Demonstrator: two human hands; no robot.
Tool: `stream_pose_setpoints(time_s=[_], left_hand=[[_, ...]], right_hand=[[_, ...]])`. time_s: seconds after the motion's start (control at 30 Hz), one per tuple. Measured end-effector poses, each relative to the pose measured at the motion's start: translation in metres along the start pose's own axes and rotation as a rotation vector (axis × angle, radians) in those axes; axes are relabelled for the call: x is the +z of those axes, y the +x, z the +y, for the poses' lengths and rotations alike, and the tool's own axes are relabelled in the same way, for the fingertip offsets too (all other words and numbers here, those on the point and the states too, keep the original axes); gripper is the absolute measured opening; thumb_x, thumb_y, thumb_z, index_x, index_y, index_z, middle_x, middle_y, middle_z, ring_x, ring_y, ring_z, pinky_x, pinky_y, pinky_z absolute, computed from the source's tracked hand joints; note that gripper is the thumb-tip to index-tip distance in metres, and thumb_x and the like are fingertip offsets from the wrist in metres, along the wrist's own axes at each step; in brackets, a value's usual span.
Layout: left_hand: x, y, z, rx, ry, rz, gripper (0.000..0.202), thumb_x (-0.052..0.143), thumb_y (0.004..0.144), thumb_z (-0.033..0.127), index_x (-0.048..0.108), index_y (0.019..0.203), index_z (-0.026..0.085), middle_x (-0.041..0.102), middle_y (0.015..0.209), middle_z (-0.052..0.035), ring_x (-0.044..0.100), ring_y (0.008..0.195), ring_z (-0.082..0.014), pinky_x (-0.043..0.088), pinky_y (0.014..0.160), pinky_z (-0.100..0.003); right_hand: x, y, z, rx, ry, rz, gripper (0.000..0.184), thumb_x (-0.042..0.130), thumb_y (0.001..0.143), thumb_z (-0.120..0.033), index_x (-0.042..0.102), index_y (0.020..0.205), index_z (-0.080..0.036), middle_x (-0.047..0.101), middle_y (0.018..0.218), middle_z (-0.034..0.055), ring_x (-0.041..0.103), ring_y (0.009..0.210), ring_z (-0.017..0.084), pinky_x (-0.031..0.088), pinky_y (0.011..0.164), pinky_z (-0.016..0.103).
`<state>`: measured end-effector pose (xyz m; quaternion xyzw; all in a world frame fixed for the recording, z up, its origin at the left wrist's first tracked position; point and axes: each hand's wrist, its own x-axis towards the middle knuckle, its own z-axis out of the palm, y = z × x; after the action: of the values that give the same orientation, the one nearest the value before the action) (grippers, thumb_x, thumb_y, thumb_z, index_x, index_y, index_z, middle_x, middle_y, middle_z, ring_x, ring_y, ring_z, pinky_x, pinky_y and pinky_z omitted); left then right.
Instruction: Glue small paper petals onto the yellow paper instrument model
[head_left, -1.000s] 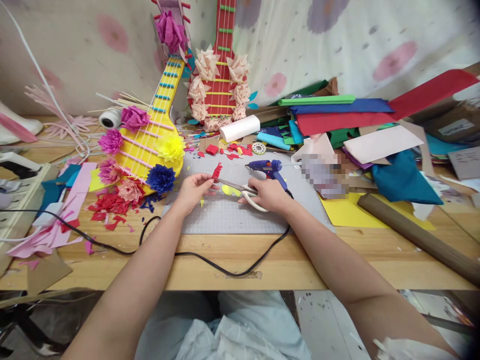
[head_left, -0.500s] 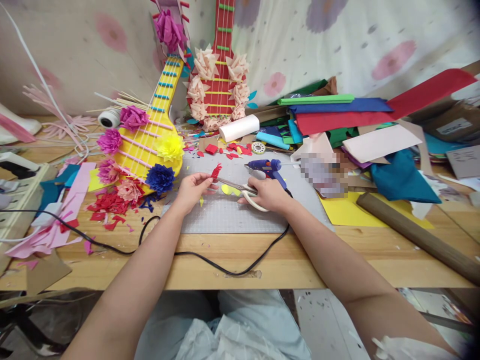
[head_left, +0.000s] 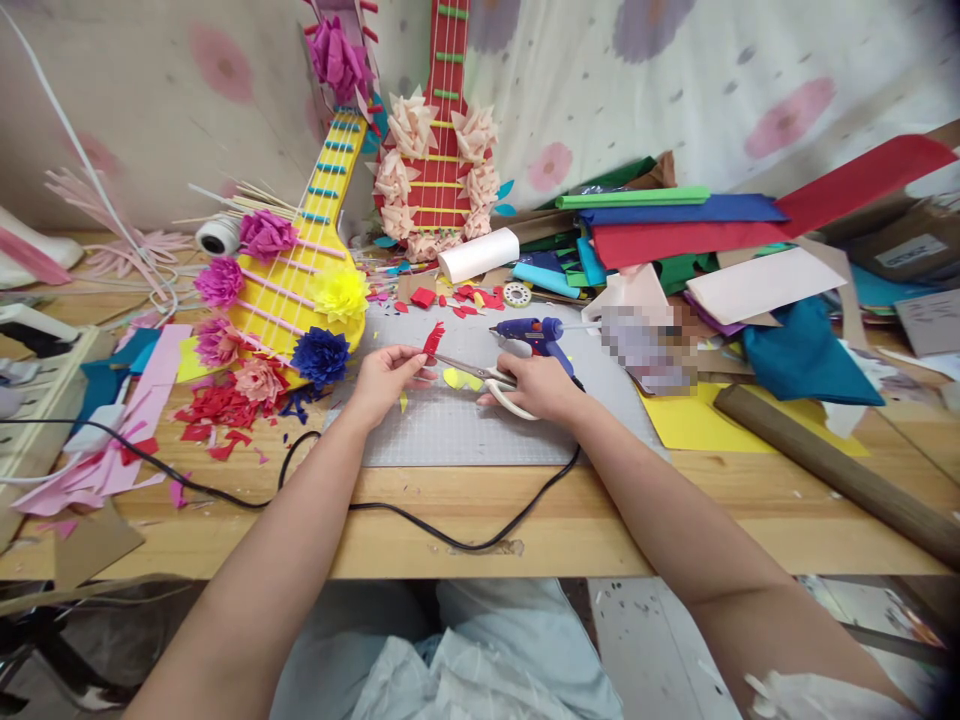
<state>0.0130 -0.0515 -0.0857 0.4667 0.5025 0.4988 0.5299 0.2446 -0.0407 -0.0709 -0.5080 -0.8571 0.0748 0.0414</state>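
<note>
Between the fingertips of my left hand (head_left: 391, 380) is a small piece of red paper (head_left: 434, 338) with a fringed edge. My right hand (head_left: 541, 385) grips a pair of scissors (head_left: 510, 402) with white handles, its fingers through or around the loops. The blades point left and their tips reach the red paper. Both hands are over a grey cutting mat (head_left: 450, 440). Yellow paper scraps (head_left: 459, 379) lie on the mat beneath the blades. Just behind my right hand rests a blue glue gun (head_left: 534, 332).
A yellow paper-covered guitar (head_left: 262, 315) with paper flowers leans at the left, and a red guitar (head_left: 440, 180) stands at the back. Red scraps (head_left: 217, 410) lie left. A black cord (head_left: 450, 540) crosses the front. Coloured paper (head_left: 675, 240) and a brown roll (head_left: 825, 465) occupy the right.
The red fringed paper has tilted very slightly between my left fingers. Both hands and the scissors stay almost in the same place.
</note>
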Motion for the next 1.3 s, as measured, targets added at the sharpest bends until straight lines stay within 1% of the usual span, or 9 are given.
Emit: stream_pose_setpoints(time_s=[0.23,0.57,0.77,1.3], left_hand=[[0.0000,0.0016,-0.0010,-0.014,-0.008,0.008,0.028,0.070,0.065,0.034,0.060,0.079,0.012,0.070,0.080,-0.0073,0.065,0.061,-0.0145,0.055,0.060,-0.030],[-0.0005,0.0020,-0.0029,-0.005,-0.030,0.002,0.026,0.070,0.064,0.032,0.060,0.079,0.012,0.069,0.077,-0.0059,0.065,0.060,-0.0138,0.055,0.058,-0.028],[-0.0007,0.0022,-0.0042,-0.001,-0.025,0.002,0.024,0.069,0.066,0.030,0.060,0.079,0.012,0.069,0.078,-0.0062,0.065,0.061,-0.0139,0.055,0.059,-0.029],[0.0001,0.0004,-0.0005,-0.030,-0.053,-0.001,0.022,0.069,0.065,0.028,0.062,0.078,0.011,0.070,0.077,-0.0068,0.065,0.060,-0.0135,0.054,0.057,-0.026]], right_hand=[[-0.0031,-0.0013,-0.0037,0.004,-0.005,-0.015,0.053,0.042,0.073,-0.071,0.054,0.080,-0.020,0.062,0.069,0.0034,0.054,0.063,0.017,0.022,0.051,0.025],[-0.0022,-0.0014,-0.0028,-0.006,-0.007,-0.019,0.054,0.041,0.073,-0.071,0.055,0.085,-0.020,0.063,0.071,0.0045,0.054,0.065,0.018,0.022,0.053,0.026],[-0.0020,-0.0011,-0.0032,0.002,-0.021,-0.023,0.055,0.042,0.073,-0.072,0.055,0.085,-0.020,0.063,0.071,0.0046,0.055,0.065,0.018,0.022,0.053,0.026],[0.0018,0.0008,0.0011,0.005,-0.036,0.035,0.051,0.042,0.076,-0.068,0.055,0.081,-0.019,0.061,0.068,0.0047,0.055,0.063,0.017,0.019,0.052,0.026]])
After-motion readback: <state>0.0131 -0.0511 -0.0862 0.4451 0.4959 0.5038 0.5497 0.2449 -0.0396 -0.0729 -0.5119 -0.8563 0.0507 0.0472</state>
